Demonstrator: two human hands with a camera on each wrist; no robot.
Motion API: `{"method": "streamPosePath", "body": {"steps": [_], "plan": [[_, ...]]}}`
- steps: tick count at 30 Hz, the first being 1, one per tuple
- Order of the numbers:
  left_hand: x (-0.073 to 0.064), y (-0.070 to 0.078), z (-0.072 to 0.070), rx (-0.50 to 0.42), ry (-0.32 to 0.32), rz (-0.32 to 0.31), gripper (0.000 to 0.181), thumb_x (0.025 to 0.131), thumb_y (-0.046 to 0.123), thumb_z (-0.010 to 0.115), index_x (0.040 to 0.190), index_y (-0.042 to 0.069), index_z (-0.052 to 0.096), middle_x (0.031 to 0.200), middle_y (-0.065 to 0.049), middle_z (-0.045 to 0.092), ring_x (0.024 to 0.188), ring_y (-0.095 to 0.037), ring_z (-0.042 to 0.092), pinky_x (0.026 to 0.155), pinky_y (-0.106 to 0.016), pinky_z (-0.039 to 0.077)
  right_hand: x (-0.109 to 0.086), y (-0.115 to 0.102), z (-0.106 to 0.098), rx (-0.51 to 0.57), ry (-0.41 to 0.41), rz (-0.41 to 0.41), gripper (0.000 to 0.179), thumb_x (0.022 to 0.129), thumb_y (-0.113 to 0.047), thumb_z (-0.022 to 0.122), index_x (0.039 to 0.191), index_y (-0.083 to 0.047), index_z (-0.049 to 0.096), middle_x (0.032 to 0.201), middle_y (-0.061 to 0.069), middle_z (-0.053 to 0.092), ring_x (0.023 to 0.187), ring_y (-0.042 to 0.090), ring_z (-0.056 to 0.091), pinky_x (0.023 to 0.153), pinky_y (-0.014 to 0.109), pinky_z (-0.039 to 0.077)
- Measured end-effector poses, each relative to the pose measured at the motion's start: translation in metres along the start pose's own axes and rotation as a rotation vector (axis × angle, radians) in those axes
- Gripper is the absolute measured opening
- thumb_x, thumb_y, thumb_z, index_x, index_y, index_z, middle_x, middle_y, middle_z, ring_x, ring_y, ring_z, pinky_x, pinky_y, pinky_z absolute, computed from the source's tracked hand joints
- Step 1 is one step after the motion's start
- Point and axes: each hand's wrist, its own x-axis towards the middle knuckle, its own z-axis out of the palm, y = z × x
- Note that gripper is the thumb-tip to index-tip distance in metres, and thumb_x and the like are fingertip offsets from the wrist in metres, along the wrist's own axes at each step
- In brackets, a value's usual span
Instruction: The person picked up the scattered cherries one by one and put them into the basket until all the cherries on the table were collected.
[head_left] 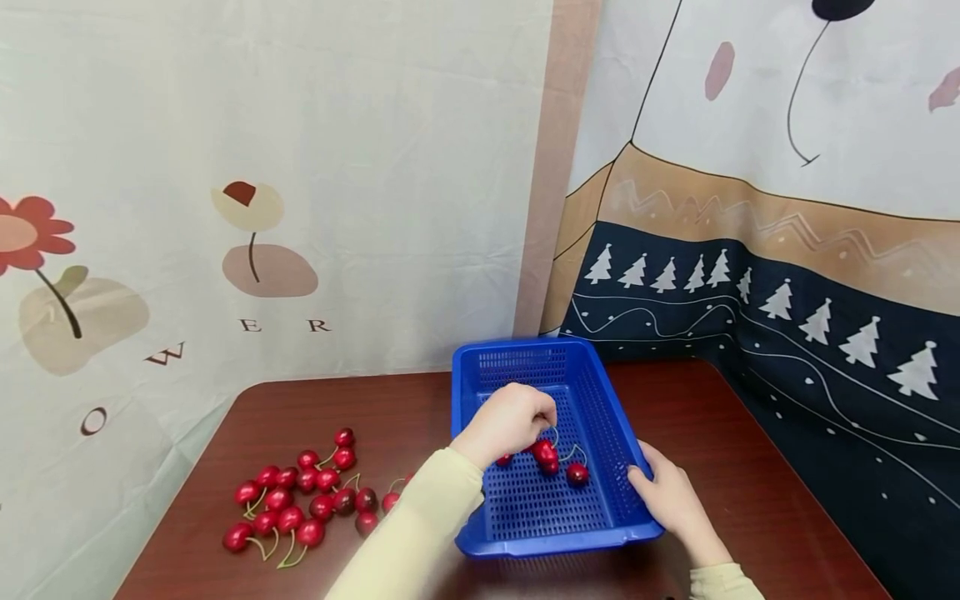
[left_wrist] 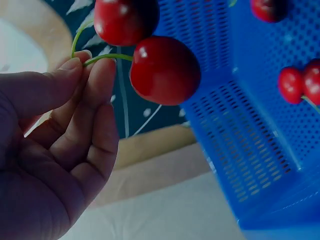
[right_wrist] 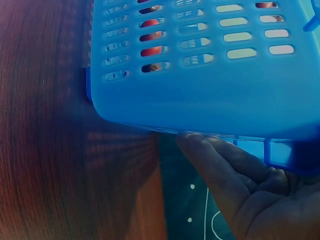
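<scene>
My left hand (head_left: 513, 421) is over the blue plastic basket (head_left: 558, 542). In the left wrist view its thumb and fingertips pinch the green stems of a pair of red cherries (left_wrist: 165, 70), which hang off the fingers. Other cherries (head_left: 577, 474) lie on the basket floor, partly hidden by the hand in the head view. My right hand (head_left: 671, 496) grips the basket's right rim, thumb over the top edge. From the right wrist, fingers (right_wrist: 215, 165) touch the basket's outer side.
Several loose cherries (head_left: 289, 517), many with stems, lie on the brown table (head_left: 397, 400) left of the basket. The left forearm covers part of that group. A printed curtain (head_left: 405, 208) hangs behind the table, and dark cloth with white trees (head_left: 776, 300) at the right.
</scene>
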Motion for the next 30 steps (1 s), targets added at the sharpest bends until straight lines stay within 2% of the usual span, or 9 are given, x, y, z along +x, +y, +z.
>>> {"method": "streamPosePath", "body": {"steps": [5, 13, 21, 27, 30], "plan": [[0.003, -0.002, 0.016, 0.042, -0.084, 0.015, 0.012, 0.091, 0.005, 0.069, 0.087, 0.014, 0.076, 0.084, 0.008, 0.069, 0.076, -0.005, 0.06, 0.079, -0.02, 0.052, 0.0, -0.001, 0.0, -0.009, 0.002, -0.016, 0.047, 0.095, -0.008, 0.055, 0.139, 0.006, 0.047, 0.11, 0.026, 0.066, 0.076, 0.024, 0.068, 0.064, 0.038, 0.057], [0.007, -0.003, 0.036, 0.072, -0.184, 0.044, 0.016, 0.087, 0.003, 0.071, 0.078, 0.015, 0.074, 0.072, 0.013, 0.061, 0.067, -0.003, 0.052, 0.065, -0.016, 0.046, 0.0, 0.0, 0.001, -0.015, -0.002, -0.015, 0.046, 0.095, -0.009, 0.055, 0.138, 0.006, 0.047, 0.11, 0.026, 0.066, 0.076, 0.023, 0.068, 0.063, 0.038, 0.057], [0.012, -0.001, 0.049, 0.109, -0.246, 0.045, 0.017, 0.082, 0.0, 0.07, 0.074, 0.015, 0.073, 0.069, 0.012, 0.057, 0.065, -0.006, 0.05, 0.06, -0.017, 0.042, 0.0, -0.001, 0.0, -0.015, 0.003, -0.004, 0.046, 0.095, -0.009, 0.054, 0.139, 0.005, 0.048, 0.11, 0.025, 0.066, 0.076, 0.023, 0.067, 0.063, 0.037, 0.057], [0.013, -0.004, 0.056, 0.137, -0.259, 0.041, 0.02, 0.08, -0.001, 0.071, 0.07, 0.015, 0.072, 0.065, 0.012, 0.055, 0.06, -0.004, 0.048, 0.055, -0.016, 0.04, 0.0, -0.002, 0.001, -0.003, -0.006, -0.011, 0.046, 0.096, -0.008, 0.055, 0.139, 0.007, 0.047, 0.11, 0.027, 0.066, 0.075, 0.024, 0.068, 0.063, 0.04, 0.057], [0.012, -0.003, 0.057, 0.134, -0.272, 0.016, 0.02, 0.081, -0.003, 0.071, 0.069, 0.014, 0.072, 0.064, 0.011, 0.054, 0.059, -0.004, 0.047, 0.053, -0.016, 0.04, 0.0, -0.001, 0.001, -0.004, -0.002, -0.011, 0.046, 0.096, -0.008, 0.055, 0.139, 0.006, 0.047, 0.11, 0.026, 0.066, 0.075, 0.024, 0.068, 0.062, 0.038, 0.057]]}}
